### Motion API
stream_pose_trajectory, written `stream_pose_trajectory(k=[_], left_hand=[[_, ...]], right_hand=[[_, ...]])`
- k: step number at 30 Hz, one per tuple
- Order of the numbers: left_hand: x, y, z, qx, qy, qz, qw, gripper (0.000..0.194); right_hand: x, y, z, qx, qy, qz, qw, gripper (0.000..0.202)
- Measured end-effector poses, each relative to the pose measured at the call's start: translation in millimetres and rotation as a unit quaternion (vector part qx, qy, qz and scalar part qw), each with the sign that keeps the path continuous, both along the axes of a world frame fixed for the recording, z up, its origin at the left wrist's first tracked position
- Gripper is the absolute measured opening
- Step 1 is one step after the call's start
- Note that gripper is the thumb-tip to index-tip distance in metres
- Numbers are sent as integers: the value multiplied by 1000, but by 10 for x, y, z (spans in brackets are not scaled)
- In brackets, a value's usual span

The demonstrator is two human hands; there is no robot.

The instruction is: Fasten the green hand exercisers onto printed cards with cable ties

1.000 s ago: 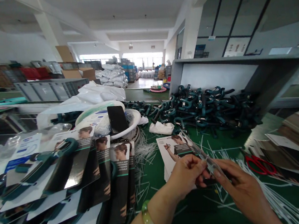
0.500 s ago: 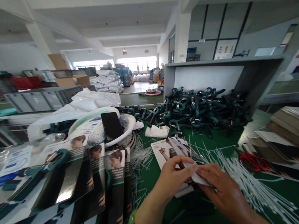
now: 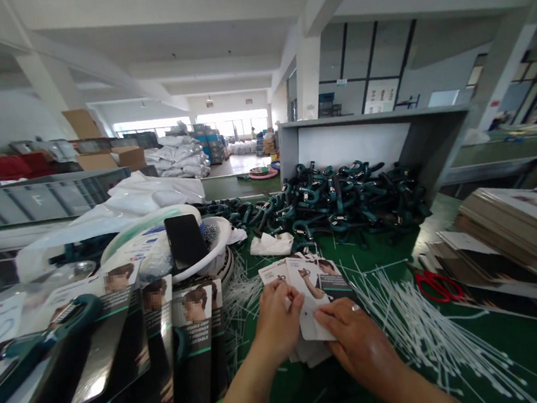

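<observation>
A printed card (image 3: 314, 325) with a small hole lies tilted over a short stack of similar cards (image 3: 276, 270) on the green table. My right hand (image 3: 362, 339), a ring on one finger, grips this card at its right edge, thumb on top. At the card's left edge is my left hand (image 3: 278, 320), its fingers curled in a pinch; whatever is between the fingertips is too small to make out. Loose white cable ties (image 3: 422, 320) fan out to the right of my right hand. More white ties (image 3: 242, 292) lie left of my left hand.
Dark green hand grips (image 3: 345, 196) are heaped in a grey bin (image 3: 441, 143) behind. Carded grips (image 3: 105, 349) pile up at left, beside a white basket (image 3: 219, 242) with a phone (image 3: 186, 242). Red scissors (image 3: 438, 285) and stacked cards (image 3: 519, 237) are at right.
The card has been lowered and turned flatter, so its printed face shows. My left hand has come off it to the left, fingers pinched; my right hand keeps its hold. The view has shifted right.
</observation>
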State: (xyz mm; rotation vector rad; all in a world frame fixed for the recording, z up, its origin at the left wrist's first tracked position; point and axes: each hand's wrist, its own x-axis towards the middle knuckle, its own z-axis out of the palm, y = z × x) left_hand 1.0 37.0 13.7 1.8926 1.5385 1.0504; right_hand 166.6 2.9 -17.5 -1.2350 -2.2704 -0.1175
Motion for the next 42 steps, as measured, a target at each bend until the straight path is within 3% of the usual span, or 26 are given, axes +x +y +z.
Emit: stream_pose_trajectory(k=[2, 4, 7, 10, 12, 14, 16, 17, 21, 24, 28, 34, 40, 42], left_hand=[[7, 4, 31, 83, -32, 40, 995, 17], [0, 18, 19, 120, -67, 40, 990, 19], [-27, 77, -119, 42, -93, 55, 993, 35], [-47, 162, -332, -77, -42, 57, 995, 49], [-43, 204, -457, -90, 10, 64, 994, 46], [-24, 225, -553, -71, 38, 84, 993, 49], [4, 232, -625, -53, 31, 91, 994, 52], [17, 233, -656, -48, 21, 85, 995, 51], [34, 237, -760, -47, -14, 30, 998, 52], [6, 234, -786, -54, -23, -12, 998, 55], [-30, 207, -711, -72, -15, -42, 996, 65], [-5, 174, -577, -83, 11, -62, 995, 44], [119, 63, -477, -68, 66, 5, 995, 50], [162, 26, -445, -36, 83, -13, 996, 42]], right_hand=[[-45, 57, -1, -16, -8, -12, 1000, 41], [-85, 100, 11, -33, -16, -17, 999, 40], [-106, 144, 72, -56, -19, -13, 998, 34], [-47, 259, 204, -100, -11, 25, 995, 30], [42, 458, 328, -169, -27, 86, 981, 26], [159, 792, 452, -225, -57, 90, 969, 22], [285, 1232, 530, -144, -70, -111, 981, 33], [342, 1465, 539, -129, -77, -161, 975, 35], [454, 2221, 369, -153, -123, -224, 955, 27], [425, 2472, 176, -161, -159, -240, 944, 32], [407, 2530, 137, -129, -186, -247, 942, 27], [578, 2406, 515, -83, -160, -266, 947, 29], [790, 1738, 880, -76, -107, -270, 954, 33], [767, 1439, 916, -74, -103, -242, 962, 29]])
